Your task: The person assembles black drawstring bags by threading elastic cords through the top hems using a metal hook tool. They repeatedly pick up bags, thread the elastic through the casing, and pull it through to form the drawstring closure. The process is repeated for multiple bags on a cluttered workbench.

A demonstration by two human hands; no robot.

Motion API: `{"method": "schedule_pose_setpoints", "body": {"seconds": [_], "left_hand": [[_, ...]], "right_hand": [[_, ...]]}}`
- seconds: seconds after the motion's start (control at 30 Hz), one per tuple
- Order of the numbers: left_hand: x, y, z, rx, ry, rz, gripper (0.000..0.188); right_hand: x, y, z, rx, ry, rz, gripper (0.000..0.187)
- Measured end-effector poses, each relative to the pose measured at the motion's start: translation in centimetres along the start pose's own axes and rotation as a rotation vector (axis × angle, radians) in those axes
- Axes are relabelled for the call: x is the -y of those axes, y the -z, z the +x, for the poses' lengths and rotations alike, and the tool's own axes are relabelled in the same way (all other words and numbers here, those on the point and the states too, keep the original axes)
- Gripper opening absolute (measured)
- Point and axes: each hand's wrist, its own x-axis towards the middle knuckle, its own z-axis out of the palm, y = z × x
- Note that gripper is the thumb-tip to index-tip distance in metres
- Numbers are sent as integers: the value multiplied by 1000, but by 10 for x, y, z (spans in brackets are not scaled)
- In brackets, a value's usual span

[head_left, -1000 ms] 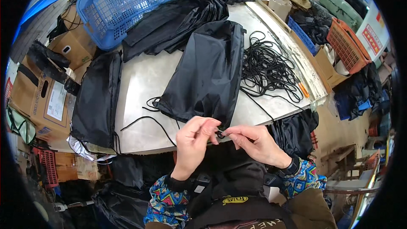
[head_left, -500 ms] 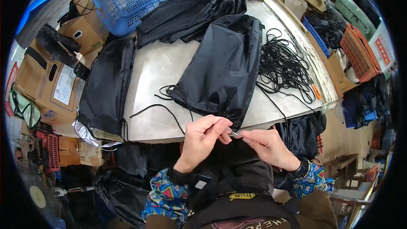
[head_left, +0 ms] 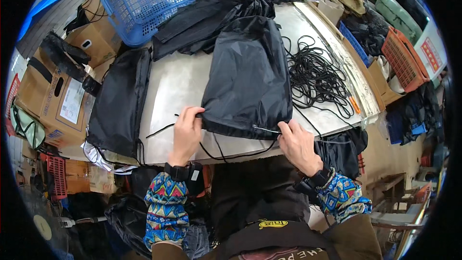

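Observation:
A black drawstring bag [head_left: 248, 77] lies flat on the pale worktable, its hemmed edge toward me. At that edge's left corner, my left hand [head_left: 186, 132] pinches the fabric. My right hand [head_left: 299, 147] is closed around a thin metal threading rod [head_left: 265, 129] at the right corner. The rod's tip lies against the hem; I cannot tell whether it is inside. Its thin tail shows to the right of my hand. A black cord [head_left: 236, 157] hangs in a curve below the hem, between my hands.
A heap of black cord [head_left: 317, 74] lies right of the bag, beside an orange-handled tool [head_left: 355, 105]. Another black bag [head_left: 118, 101] lies at the left. Behind are more black fabric [head_left: 192, 26] and a blue basket [head_left: 159, 5]. Cardboard boxes [head_left: 57, 101] stand at the left.
My hands were close together at the bag's bunched near end. They have moved apart to its two corners, and the hem is now spread out flat. The rod now lies along it.

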Motion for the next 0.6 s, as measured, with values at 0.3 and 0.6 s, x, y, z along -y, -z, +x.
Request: {"method": "schedule_pose_setpoints", "body": {"seconds": [0.3, 0.6], "left_hand": [[2, 5, -19, -211, 513, -813, 14], [20, 111, -33, 460, 701, -1085, 21]], "right_hand": [[-18, 8, 5, -47, -205, 295, 23], [-37, 1, -9, -40, -286, 236, 29]]}}
